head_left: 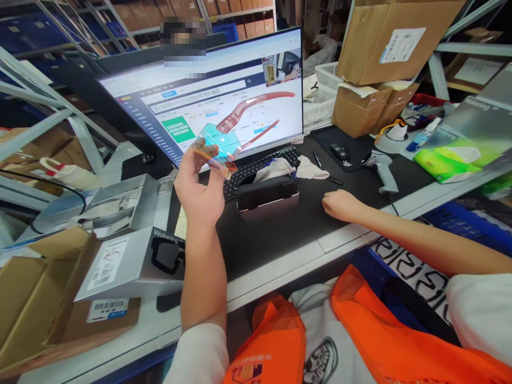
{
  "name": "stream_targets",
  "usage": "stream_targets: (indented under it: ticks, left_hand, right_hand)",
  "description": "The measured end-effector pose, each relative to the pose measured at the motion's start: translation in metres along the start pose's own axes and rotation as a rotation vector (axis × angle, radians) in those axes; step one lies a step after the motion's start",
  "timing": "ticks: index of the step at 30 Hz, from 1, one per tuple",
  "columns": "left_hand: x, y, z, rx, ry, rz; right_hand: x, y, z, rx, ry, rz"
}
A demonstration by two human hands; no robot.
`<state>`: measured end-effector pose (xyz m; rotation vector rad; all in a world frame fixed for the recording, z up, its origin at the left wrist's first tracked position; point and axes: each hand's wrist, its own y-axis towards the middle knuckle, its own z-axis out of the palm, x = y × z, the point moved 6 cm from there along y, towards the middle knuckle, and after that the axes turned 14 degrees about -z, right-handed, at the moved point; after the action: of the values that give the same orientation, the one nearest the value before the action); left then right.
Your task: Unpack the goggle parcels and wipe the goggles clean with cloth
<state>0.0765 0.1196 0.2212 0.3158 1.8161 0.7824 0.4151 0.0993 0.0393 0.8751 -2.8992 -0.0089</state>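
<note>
Your left hand (pixel 202 186) is clamped, thumb against fingers, on a pair of see-through reddish-brown plastic glasses with a blue-green lens (pixel 236 118), held up above the bench (pixel 288 256), in front of the lit screen. Your fingertips cover part of the front and the screen shows through the rest, so the rim is hard to trace. One long temple, broad near the hinge, curves away to the right; the other shows only as a thin, straight strip below it.

Your right hand (pixel 340 206) is curled into a fist over the smooth black mat (pixel 272 232), near the bench's front edge; you cannot tell whether it encloses anything.

Between your hands lies a hard, black, oblong case-like object (pixel 268 193). The crumpled pale grey cloth (pixel 276 169) behind it hides part of the black keyboard (pixel 294 154). Toward the bench's far edge stands the wide, flat monitor (pixel 288 122), its top partly masked by pixelation.

At the bench's left end, a silver-grey carton printed with black glasses (pixel 140 266) sits beside an open brown cardboard box (pixel 24 288), cut off at the view's left edge. Rightward are a grey plastic barcode scanner (pixel 384 170) and a crinkly bright-green plastic packet (pixel 444 165).
</note>
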Motion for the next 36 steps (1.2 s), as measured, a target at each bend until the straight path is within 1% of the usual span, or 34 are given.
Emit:
stream_targets:
  ticks: [3, 5, 6, 8, 10, 12, 14, 15, 16, 17, 18, 19, 21, 24, 26, 27, 29, 30, 31, 33, 34, 36]
  left_hand:
    - [0.002, 0.001, 0.001, -0.007, 0.032, -0.011]
    - [0.004, 0.002, 0.001, -0.002, 0.029, -0.016]
    - [0.005, 0.003, 0.001, 0.002, 0.02, -0.018]
    - [0.008, 0.005, 0.0, 0.005, -0.01, -0.021]
    - [0.011, 0.007, -0.002, -0.005, -0.045, -0.015]
    - [0.014, 0.01, -0.005, -0.015, -0.061, -0.013]
    - [0.018, 0.014, -0.006, -0.018, -0.046, -0.033]
    - [0.02, 0.016, -0.006, -0.018, -0.033, -0.048]
    - [0.022, 0.017, -0.006, -0.018, -0.022, -0.06]
    - [0.023, 0.018, -0.005, -0.02, -0.015, -0.062]
    - [0.023, 0.018, -0.005, -0.024, -0.014, -0.05]
    - [0.022, 0.018, -0.004, -0.03, -0.013, -0.024]
    - [0.016, 0.016, -0.003, -0.043, 0.007, 0.046]
    - [0.006, 0.008, 0.0, -0.04, 0.091, 0.116]
    - [-0.002, 0.002, 0.003, -0.009, 0.165, 0.143]
    - [-0.006, -0.001, 0.005, 0.014, 0.204, 0.16]
    - [-0.014, -0.007, 0.007, 0.049, 0.285, 0.204]
    - [-0.018, -0.01, 0.007, 0.054, 0.322, 0.228]
    - [-0.022, -0.012, 0.006, 0.051, 0.354, 0.248]
    - [-0.027, -0.014, 0.002, 0.021, 0.392, 0.279]
    - [-0.029, -0.014, 0.0, 0.004, 0.397, 0.288]
    - [-0.031, -0.014, -0.004, -0.013, 0.385, 0.293]
  right_hand:
    - [0.0, 0.004, -0.003, 0.005, 0.019, 0.03]
    - [-0.002, -0.004, -0.01, 0.013, 0.048, 0.053]
    - [-0.003, -0.014, -0.015, 0.021, 0.067, 0.062]
    - [-0.004, -0.047, -0.023, 0.053, 0.12, 0.072]
    - [-0.006, -0.095, -0.024, 0.112, 0.201, 0.096]
    - [-0.019, -0.152, -0.017, 0.176, 0.366, 0.246]
    - [-0.036, -0.201, -0.01, 0.194, 0.456, 0.391]
    - [-0.044, -0.22, -0.008, 0.187, 0.484, 0.443]
    - [-0.052, -0.232, -0.008, 0.161, 0.495, 0.486]
    - [-0.058, -0.237, -0.011, 0.122, 0.49, 0.512]
    - [-0.062, -0.236, -0.017, 0.075, 0.468, 0.519]
    - [-0.063, -0.228, -0.024, 0.03, 0.433, 0.504]
    - [-0.06, -0.195, -0.038, -0.027, 0.364, 0.426]
    - [-0.053, -0.117, -0.05, -0.048, 0.299, 0.288]
    - [-0.053, -0.059, -0.052, -0.079, 0.144, 0.204]
    - [-0.055, -0.032, -0.05, -0.107, 0.105, 0.194]
    - [-0.061, 0.016, -0.042, -0.158, 0.054, 0.183]
    - [-0.064, 0.034, -0.037, -0.176, 0.043, 0.18]
    - [-0.067, 0.049, -0.033, -0.192, 0.034, 0.179]
    - [-0.074, 0.068, -0.032, -0.231, 0.023, 0.191]
    - [-0.078, 0.073, -0.037, -0.26, 0.021, 0.21]
    - [-0.091, 0.074, -0.057, -0.346, 0.021, 0.282]
